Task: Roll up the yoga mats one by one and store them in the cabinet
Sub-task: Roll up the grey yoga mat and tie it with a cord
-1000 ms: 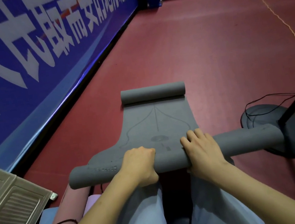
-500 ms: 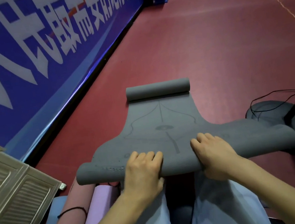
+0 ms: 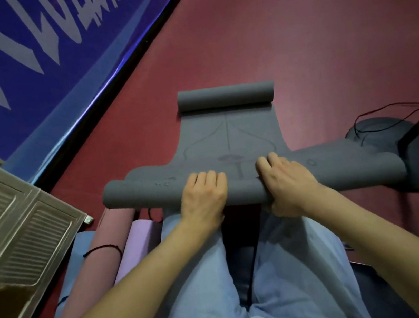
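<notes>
Grey mat (image 3: 230,139) on red floor (image 3: 322,48), near end rolled across lap, far end curled into small roll. Left hand (image 3: 203,200) and right hand (image 3: 287,185) side by side at roll's middle, palms down, fingers curled over top, gripping it. Pink roll (image 3: 107,243) and lilac roll (image 3: 139,244) lie at left, beside beige cabinet (image 3: 10,227).

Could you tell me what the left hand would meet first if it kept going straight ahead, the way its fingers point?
The left hand would first cross the gray mat's flat stretch, then probably meet its curled far end.
</notes>
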{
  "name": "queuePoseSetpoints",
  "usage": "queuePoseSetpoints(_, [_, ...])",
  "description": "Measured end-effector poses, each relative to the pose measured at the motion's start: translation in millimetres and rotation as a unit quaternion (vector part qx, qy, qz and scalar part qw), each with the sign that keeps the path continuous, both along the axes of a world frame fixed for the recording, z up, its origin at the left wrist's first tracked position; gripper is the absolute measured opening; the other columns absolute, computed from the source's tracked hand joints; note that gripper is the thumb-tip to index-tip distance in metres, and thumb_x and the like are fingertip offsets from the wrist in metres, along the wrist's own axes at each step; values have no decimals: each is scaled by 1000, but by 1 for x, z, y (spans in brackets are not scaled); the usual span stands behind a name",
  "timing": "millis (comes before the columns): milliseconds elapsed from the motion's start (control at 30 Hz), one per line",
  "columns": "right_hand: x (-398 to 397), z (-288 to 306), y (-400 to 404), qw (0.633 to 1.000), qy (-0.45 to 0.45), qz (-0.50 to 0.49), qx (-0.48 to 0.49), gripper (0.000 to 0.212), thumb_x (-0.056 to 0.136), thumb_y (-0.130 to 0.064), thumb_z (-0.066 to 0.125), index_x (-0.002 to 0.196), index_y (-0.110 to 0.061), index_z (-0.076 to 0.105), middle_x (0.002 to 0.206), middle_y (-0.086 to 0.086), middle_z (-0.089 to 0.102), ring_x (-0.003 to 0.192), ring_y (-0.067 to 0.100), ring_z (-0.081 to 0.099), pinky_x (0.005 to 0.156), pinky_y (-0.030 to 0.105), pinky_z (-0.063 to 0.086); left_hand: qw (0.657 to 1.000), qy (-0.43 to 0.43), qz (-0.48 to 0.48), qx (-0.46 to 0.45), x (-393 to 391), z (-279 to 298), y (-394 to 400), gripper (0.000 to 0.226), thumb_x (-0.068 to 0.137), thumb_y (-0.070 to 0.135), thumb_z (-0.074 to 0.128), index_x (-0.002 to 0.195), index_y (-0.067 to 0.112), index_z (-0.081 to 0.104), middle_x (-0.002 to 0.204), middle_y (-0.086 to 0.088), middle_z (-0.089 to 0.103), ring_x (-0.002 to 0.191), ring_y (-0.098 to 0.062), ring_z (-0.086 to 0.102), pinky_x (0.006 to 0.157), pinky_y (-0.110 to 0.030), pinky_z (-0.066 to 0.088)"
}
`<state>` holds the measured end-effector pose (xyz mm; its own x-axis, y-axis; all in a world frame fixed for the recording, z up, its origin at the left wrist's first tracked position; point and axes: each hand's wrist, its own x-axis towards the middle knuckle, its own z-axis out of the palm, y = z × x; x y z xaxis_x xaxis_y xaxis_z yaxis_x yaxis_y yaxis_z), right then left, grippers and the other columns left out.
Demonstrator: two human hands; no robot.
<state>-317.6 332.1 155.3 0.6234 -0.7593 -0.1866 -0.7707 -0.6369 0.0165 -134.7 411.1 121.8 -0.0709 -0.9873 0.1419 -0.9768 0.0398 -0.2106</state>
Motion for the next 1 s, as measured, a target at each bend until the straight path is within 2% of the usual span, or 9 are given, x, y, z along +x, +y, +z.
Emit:
queuePoseSetpoints(100, [6, -12, 5, 998, -2, 22, -61, 79, 57, -50, 90, 114, -18, 46, 111, 4, 55, 101, 31, 54, 78, 40, 40, 999, 17, 7, 42, 2, 11, -8, 53, 32, 15, 80, 76, 17, 50, 67, -6, 56, 59, -29, 54, 62, -33, 30])
queuePoseSetpoints(200, [12, -22, 8, 996, -11, 13, -85, 76, 40, -46, 97, 94, -17, 53, 88, 6, 62, 80, 31, 60, 67, 39, 42, 995, 5, 19, 97, 1, 17, -14, 44, 61, 22, 76, 90, 22, 42, 92, -3, 66, 85, -27, 63, 73, -35, 27])
queuePoseSetpoints(267, [13, -20, 3, 997, -10, 13, -76, 66, 49, -41, 94, 94, -17, 52, 89, 6, 63, 80, 32, 63, 65, 38, 44, 993, -8, 27, 112, 0, 19, -19, 35, 72, 22, 71, 100, 21, 49, 105, -3, 67, 99, -27, 64, 81, -36, 34])
queuePoseSetpoints(333, [13, -12, -6, 997, -8, 31, -66, 52, 64, -38, 81, 101, -19, 49, 99, 5, 64, 89, 32, 66, 67, 37, 44, 992, -8, 25, 126, -2, 25, -26, 34, 76, 23, 70, 106, 19, 55, 109, -5, 68, 103, -28, 65, 85, -36, 37])
queuePoseSetpoints(467, [16, 11, -22, 997, 42, 58, 36, 45, 69, -39, 72, 107, -25, 54, 106, 5, 68, 97, 32, 67, 68, 32, 42, 983, 4, 5, 181, -2, 43, -33, 25, 78, 26, 71, 98, 22, 57, 108, -8, 69, 101, -32, 67, 73, -32, 36])
queuePoseSetpoints(667, [17, 19, -16, 983, 100, 54, 143, 50, 68, -41, 76, 113, -28, 59, 110, 2, 69, 100, 28, 66, 73, 32, 49, 967, 32, 0, 253, 3, 50, -27, 30, 73, 29, 75, 91, 20, 53, 86, -4, 54, 79, -29, 56, 67, -35, 42])
queuePoseSetpoints(800, [23, 15, -8, 980, 120, 45, 153, 51, 73, -37, 73, 117, -24, 52, 115, 4, 66, 105, 29, 64, 74, 31, 44, 972, 35, 3, 233, 2, 37, -15, 28, 79, 24, 70, 99, 23, 52, 107, -5, 66, 99, -29, 63, 76, -34, 37])
queuePoseSetpoints(900, [34, 20, -18, 970, 142, 25, 198, 49, 70, -32, 77, 113, -25, 55, 113, 3, 66, 101, 26, 64, 71, 30, 43, 982, 52, 28, 177, 1, 28, -14, 47, 74, 24, 75, 115, 21, 52, 120, -6, 51, 113, -29, 49, 85, -36, 34])
queuePoseSetpoints(1000, [38, 29, -28, 958, 138, 10, 253, 50, 65, -25, 84, 107, -28, 56, 108, 1, 65, 92, 22, 60, 71, 29, 43, 994, 69, -10, 89, 4, 22, -10, 69, 61, 29, 80, 119, 18, 44, 111, -6, 47, 103, -28, 47, 75, -35, 27])
